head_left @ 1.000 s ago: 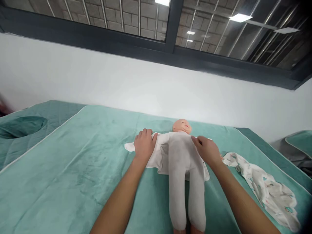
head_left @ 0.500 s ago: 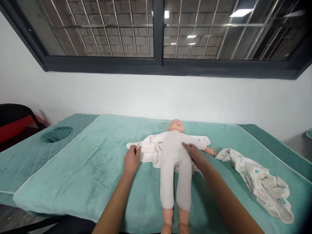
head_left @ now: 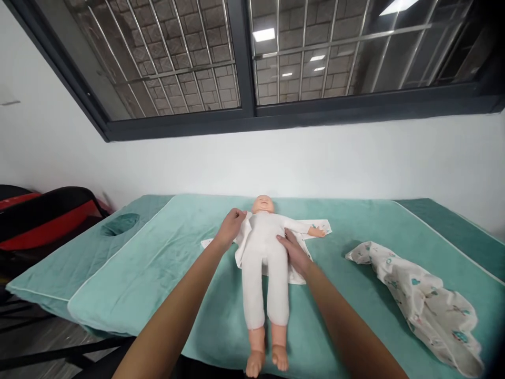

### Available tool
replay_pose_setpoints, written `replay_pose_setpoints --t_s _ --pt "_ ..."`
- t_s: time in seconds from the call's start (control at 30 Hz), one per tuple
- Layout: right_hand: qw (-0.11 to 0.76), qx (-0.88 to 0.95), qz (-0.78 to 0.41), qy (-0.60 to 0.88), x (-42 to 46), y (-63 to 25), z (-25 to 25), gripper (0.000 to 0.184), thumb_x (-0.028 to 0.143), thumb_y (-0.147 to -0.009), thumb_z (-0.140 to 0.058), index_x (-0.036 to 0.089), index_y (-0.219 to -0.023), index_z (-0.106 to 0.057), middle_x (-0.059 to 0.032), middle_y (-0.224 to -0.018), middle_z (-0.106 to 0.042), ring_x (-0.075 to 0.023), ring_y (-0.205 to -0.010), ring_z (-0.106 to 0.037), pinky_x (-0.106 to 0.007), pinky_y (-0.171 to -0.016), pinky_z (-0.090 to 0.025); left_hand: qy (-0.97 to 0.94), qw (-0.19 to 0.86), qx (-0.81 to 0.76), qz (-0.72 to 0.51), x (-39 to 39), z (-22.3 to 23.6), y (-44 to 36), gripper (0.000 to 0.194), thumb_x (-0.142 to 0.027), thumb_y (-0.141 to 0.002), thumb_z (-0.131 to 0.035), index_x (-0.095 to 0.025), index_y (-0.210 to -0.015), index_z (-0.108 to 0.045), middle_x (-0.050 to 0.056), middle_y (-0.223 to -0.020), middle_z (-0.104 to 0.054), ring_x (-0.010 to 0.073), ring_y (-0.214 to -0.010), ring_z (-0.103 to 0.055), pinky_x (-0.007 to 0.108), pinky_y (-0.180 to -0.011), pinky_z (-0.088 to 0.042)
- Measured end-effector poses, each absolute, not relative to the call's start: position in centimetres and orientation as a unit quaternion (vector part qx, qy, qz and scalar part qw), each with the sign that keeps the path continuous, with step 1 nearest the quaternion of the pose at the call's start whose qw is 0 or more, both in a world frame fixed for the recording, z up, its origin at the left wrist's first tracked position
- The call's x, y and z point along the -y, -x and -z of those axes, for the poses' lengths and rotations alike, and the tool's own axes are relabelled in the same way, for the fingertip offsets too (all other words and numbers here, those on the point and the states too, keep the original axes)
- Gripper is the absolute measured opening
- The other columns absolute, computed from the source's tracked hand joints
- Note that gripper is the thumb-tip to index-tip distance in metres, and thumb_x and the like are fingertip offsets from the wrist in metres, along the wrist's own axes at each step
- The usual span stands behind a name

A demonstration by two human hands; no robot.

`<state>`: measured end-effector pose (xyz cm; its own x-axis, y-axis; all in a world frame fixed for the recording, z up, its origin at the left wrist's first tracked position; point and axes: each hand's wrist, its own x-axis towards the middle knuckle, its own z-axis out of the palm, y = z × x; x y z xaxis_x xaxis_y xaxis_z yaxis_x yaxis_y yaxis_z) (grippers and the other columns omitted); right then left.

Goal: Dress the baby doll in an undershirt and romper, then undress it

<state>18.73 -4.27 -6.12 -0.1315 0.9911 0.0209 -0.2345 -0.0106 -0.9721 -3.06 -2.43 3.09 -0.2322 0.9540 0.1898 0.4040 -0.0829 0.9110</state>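
A baby doll (head_left: 262,237) in white clothing lies on its back, head toward the wall and bare feet toward me. Beneath it a white baby shirt (head_left: 298,276) is spread, its printed cuff showing past the doll's hand at the right. My left hand (head_left: 232,227) is closed in a pinch on the shirt's edge, raised beside the doll's shoulder at the left. My right hand (head_left: 295,252) grips the doll's side at the waist, thumb on the belly. The doll's arm at the left is hidden behind my left hand and the cloth.
Crumpled printed baby clothing (head_left: 426,300) lies at the right on the green padded bed (head_left: 165,268). A face hole (head_left: 120,225) opens in the bed's left end. Black and red chairs (head_left: 51,221) stand at the left. Behind are a white wall and a barred window (head_left: 244,111).
My left hand has moved up and inward to the doll's shoulder, drawing the shirt's edge with it. The doll's arm at the right now lies over the sleeve. The camera view has tilted.
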Motion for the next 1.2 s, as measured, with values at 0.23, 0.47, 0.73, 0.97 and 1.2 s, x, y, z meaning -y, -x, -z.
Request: replay_pose_setpoints --t_s 0.23,0.47,0.73,0.97,1.2 --pt "0.526 0.395 -0.662 0.360 4.1 -19.1 6.6 0.072 0.044 -0.077 -0.073 0.028 -0.141 -0.047 -0.0046 -0.147 -0.051 -0.0264 -0.133 -0.050 -0.040 -0.109 -0.044 -0.639 0.489 -0.516 -0.293 8.7 -8.3 -2.3 0.034 -0.053 -0.082 -0.062 -0.019 -0.084 -0.056 0.006 -0.092 -0.065 0.0179 -0.074 -0.065 0.026 -0.056 -0.049" --pt "0.540 0.406 -0.659 0.329 4.4 -19.0 6.2 0.063 0.043 -0.077 -0.072 0.028 -0.136 -0.053 -0.0044 -0.142 -0.055 -0.0256 -0.131 -0.051 -0.040 -0.110 -0.042 -0.660 0.247 -0.615 -0.355 7.7 -5.1 -1.8 0.029 -0.044 -0.090 -0.051 -0.022 -0.104 -0.063 0.009 -0.119 -0.068 0.0253 -0.109 -0.064 0.041 -0.093 -0.052" --pt "0.533 0.460 -0.668 0.240 4.3 -19.3 6.0 0.065 0.039 -0.079 -0.071 0.029 -0.140 -0.051 -0.0032 -0.143 -0.055 -0.0259 -0.129 -0.053 -0.042 -0.108 -0.043 -0.684 0.167 -0.629 -0.330 4.3 -0.1 -3.7 0.051 -0.047 -0.093 -0.048 -0.017 -0.135 -0.049 0.016 -0.156 -0.037 0.0283 -0.147 -0.031 0.047 -0.120 -0.025" --pt "0.526 0.458 -0.663 0.271 3.4 -19.6 6.3 0.068 0.035 -0.077 -0.072 0.032 -0.141 -0.050 0.0022 -0.156 -0.039 -0.0210 -0.146 -0.031 -0.040 -0.120 -0.024 -0.762 0.021 -0.573 -0.300 2.4 -1.0 -6.2 0.041 -0.035 -0.092 -0.052 -0.017 -0.128 -0.052 0.016 -0.150 -0.044 0.0298 -0.147 -0.030 0.052 -0.119 -0.026" --pt "0.476 0.488 -0.692 0.238 3.0 -19.7 6.6 0.046 0.029 -0.071 -0.073 0.023 -0.117 -0.067 -0.0037 -0.118 -0.070 -0.0272 -0.120 -0.057 -0.042 -0.106 -0.041 -0.880 -0.091 -0.457 -0.093 -2.4 -2.1 -12.2 0.068 -0.019 -0.084 -0.061 -0.020 -0.145 -0.032 0.014 -0.142 -0.051 0.0307 -0.130 -0.047 0.051 -0.110 -0.032"
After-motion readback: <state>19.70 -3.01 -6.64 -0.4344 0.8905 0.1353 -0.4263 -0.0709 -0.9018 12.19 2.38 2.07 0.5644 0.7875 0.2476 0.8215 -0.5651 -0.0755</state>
